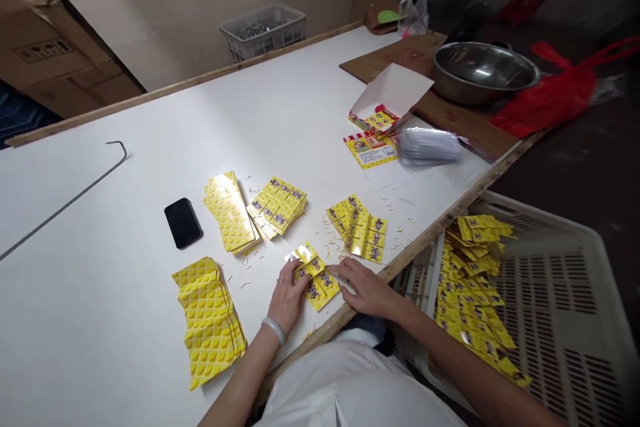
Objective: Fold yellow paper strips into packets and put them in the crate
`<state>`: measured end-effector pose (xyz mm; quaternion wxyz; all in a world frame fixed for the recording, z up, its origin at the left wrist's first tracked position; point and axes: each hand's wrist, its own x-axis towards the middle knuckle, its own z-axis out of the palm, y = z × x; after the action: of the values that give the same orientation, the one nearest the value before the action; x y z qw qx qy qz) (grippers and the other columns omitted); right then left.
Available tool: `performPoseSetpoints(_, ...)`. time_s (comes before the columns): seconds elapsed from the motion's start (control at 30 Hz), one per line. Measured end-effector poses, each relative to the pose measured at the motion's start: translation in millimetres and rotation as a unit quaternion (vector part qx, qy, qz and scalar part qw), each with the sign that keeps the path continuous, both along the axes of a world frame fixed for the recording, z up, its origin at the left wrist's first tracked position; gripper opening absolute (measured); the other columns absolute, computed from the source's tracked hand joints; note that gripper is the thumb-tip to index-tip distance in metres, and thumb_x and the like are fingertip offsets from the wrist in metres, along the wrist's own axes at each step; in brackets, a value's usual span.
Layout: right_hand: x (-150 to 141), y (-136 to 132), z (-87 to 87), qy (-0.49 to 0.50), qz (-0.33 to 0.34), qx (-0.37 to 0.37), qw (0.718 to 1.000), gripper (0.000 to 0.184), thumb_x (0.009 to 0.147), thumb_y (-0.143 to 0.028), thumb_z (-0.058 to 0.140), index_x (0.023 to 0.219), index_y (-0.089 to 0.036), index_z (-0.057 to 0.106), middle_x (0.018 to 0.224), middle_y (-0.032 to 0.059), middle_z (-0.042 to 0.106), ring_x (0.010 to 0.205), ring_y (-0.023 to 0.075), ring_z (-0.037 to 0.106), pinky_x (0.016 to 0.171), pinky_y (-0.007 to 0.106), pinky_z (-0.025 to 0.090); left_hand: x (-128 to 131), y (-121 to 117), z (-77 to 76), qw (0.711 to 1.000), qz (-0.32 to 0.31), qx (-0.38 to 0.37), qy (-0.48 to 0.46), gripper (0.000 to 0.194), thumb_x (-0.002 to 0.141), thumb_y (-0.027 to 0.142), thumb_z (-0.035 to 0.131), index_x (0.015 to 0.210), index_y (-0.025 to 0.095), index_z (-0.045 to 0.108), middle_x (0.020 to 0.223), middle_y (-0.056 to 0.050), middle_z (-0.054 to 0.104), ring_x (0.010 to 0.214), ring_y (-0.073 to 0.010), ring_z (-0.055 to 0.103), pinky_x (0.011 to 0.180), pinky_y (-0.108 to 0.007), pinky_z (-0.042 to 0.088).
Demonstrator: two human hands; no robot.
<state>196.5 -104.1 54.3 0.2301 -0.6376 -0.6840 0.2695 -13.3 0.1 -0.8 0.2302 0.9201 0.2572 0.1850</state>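
Near the table's front edge lies a yellow printed card [320,290] divided into small squares with dark figures. My left hand [289,297], with a ring and a pale bangle, grips its left side, fingers curled over the top. From the right, my right hand [367,288] holds the card's edge between bent fingers and thumb. Just beyond are overlapping printed cards [367,235] of the same kind. A stack of printed cards [280,203] sits farther back, beside a stack of yellow patterned strips [227,210]. Wavy yellow sheets [207,320] are piled at the left.
A black phone [183,223] and a bent metal rod [65,203] lie left. Paper scraps [333,240] litter the table. Back right are an opened box [395,97], clear plastic sleeves [430,145] and a steel bowl [485,73]. A white crate [565,293] below holds yellow cards.
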Motion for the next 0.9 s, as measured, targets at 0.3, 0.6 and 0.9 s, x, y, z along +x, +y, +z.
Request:
performPoseSetpoints(0.3, -14, 6, -35.0, 0.03, -0.06, 0.037, 0.997, 0.051, 0.084, -0.02, 0.055, 0.133, -0.018, 0.041, 0.109, 0.0093, 0.057, 0.1, 0.0204, 0.053, 0.093, 0.038, 0.043, 0, -1, -4.1, 0.998, 0.001, 0.058, -0.023, 0.029, 0.089, 0.015, 0.043, 0.113, 0.023, 0.058, 0.127, -0.012, 0.043, 0.119, -0.0263, 0.045, 0.091, -0.048, 0.049)
performPoseSetpoints(0.6, -21, 6, -34.5, -0.076, -0.044, 0.056, 0.995, 0.034, 0.086, -0.028, 0.053, 0.119, -0.018, 0.052, 0.1, 0.0085, 0.059, 0.096, 0.0208, 0.054, 0.085, 0.034, 0.045, 2, -3, -18.3, 0.988, 0.012, 0.147, -0.041, 0.035, 0.087, 0.008, 0.039, 0.11, 0.023, 0.059, 0.127, -0.011, 0.044, 0.119, -0.026, 0.046, 0.091, -0.046, 0.05)
performPoseSetpoints(0.9, -28, -11, -24.6, 0.036, -0.176, 0.143, 0.973, 0.07, 0.073, -0.033, 0.066, 0.135, -0.021, 0.036, 0.127, 0.0121, 0.044, 0.117, 0.0255, 0.044, 0.099, 0.041, 0.038, -6, -7, -12.9, 0.986, 0.024, 0.126, -0.109, 0.026, 0.086, 0.016, 0.042, 0.108, 0.021, 0.056, 0.124, -0.013, 0.044, 0.119, -0.0309, 0.044, 0.093, -0.056, 0.044)
